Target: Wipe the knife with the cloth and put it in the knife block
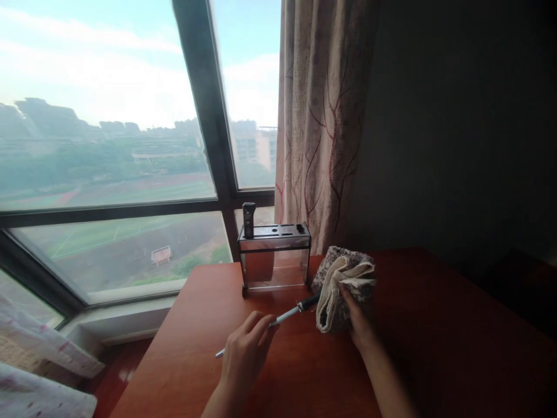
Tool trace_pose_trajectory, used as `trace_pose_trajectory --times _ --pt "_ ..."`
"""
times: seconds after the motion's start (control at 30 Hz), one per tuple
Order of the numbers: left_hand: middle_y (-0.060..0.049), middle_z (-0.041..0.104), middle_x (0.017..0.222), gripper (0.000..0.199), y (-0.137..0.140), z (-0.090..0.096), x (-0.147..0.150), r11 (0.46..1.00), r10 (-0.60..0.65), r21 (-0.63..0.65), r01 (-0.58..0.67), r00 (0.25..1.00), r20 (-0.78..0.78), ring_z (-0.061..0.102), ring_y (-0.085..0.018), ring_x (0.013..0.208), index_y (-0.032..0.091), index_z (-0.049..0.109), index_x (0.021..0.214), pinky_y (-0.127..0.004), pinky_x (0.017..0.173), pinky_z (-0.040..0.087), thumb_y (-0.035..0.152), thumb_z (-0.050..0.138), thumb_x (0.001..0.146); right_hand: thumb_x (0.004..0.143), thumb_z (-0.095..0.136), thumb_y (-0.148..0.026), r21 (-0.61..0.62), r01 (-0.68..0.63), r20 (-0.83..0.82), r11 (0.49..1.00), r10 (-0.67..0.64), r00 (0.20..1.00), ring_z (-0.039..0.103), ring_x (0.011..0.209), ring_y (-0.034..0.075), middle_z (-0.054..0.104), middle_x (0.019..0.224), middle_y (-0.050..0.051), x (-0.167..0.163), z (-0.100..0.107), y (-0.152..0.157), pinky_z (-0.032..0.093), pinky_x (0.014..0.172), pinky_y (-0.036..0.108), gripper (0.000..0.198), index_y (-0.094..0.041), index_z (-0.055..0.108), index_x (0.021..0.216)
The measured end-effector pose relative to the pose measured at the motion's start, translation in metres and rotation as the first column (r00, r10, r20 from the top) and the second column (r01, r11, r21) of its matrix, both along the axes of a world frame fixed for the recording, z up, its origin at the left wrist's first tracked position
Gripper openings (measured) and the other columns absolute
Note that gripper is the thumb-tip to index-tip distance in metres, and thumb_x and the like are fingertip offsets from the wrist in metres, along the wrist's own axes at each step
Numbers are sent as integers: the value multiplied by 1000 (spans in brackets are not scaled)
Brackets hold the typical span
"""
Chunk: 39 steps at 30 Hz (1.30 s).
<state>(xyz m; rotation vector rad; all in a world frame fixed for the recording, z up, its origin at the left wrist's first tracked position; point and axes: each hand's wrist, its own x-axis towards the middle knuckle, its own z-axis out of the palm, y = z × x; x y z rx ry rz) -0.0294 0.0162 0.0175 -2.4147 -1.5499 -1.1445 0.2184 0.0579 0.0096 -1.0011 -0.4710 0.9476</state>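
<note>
Left hand (246, 348) pinches the rod (287, 315), seemingly to steady it over the table (174, 348), nearer than the clear holder (276, 248), while the right hand (360, 325) grips folded cloth (333, 296) against the rod's dark handle (309, 302).

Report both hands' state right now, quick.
Left hand: closed, holding the metal rod by its shaft.
Right hand: closed on the folded cloth, thumb showing, other fingers hidden.

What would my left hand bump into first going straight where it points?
Besides the rod it holds, the left hand would likely meet the clear-sided holder ahead on the table, though depth is unclear.
</note>
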Motion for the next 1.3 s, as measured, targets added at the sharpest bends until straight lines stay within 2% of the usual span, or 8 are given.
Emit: trace_pose_trajectory --times 0.1,0.33,0.6,0.67,0.8,0.97,1.17,1.3 --pt "-3 64 74 25 2 -1 -4 999 -15 -38 15 1000 17 60 -11 58 21 70 87 -18 55 44 35 49 91 57 84 -27 31 -14 -20 999 15 1000 67 95 20 74 97 0 0 -1 0 57 75 27 50 -23 67 103" --pt "-6 66 78 28 -2 8 -3 978 -121 -162 128 991 55 62 -13 61 20 69 94 -19 56 44 34 44 92 59 83 -27 80 -103 -158 991 115 981 68 89 18 73 99 -3 3 0 -4 58 73 28 51 -28 64 106" --pt "-1 56 58 37 3 10 2 868 -237 -413 276 961 143 51 -12 51 17 64 75 -20 49 37 34 37 94 57 84 -29 62 -177 -186 982 186 965 69 82 18 73 93 -3 9 -2 -6 59 67 27 52 -28 64 105" --pt "-2 58 61 36 3 8 2 878 -228 -402 260 965 127 53 -13 55 18 65 77 -21 52 39 34 38 94 57 84 -28 61 -157 -156 986 165 974 68 84 17 73 93 -4 9 -2 -6 58 67 26 54 -28 63 107" --pt "-5 65 79 23 3 -1 1 944 -138 -282 170 982 129 58 -13 60 20 68 93 -22 56 42 37 54 87 56 84 -26 64 -57 -65 996 61 996 67 93 18 72 100 -2 4 0 -2 57 73 26 57 -27 63 109" --pt "-3 65 72 21 6 -6 -1 958 -122 -227 173 968 221 59 -13 58 21 69 84 -21 55 42 36 55 86 55 85 -29 38 -48 -56 998 50 997 67 93 19 72 98 -1 0 -1 -1 57 75 26 56 -24 64 106" --pt "-2 61 60 33 4 9 2 839 -209 -444 315 939 272 55 -13 56 16 67 74 -22 55 38 36 46 91 53 86 -30 49 -108 -128 993 113 985 69 80 19 73 92 -3 4 -4 -2 59 67 29 58 -27 63 106" --pt "0 53 52 43 0 12 6 713 -187 -567 412 891 413 46 -10 51 14 62 66 -22 52 32 42 44 91 54 85 -30 58 -135 -204 989 144 968 69 79 18 73 90 -4 6 -8 -4 59 66 28 54 -28 64 104"
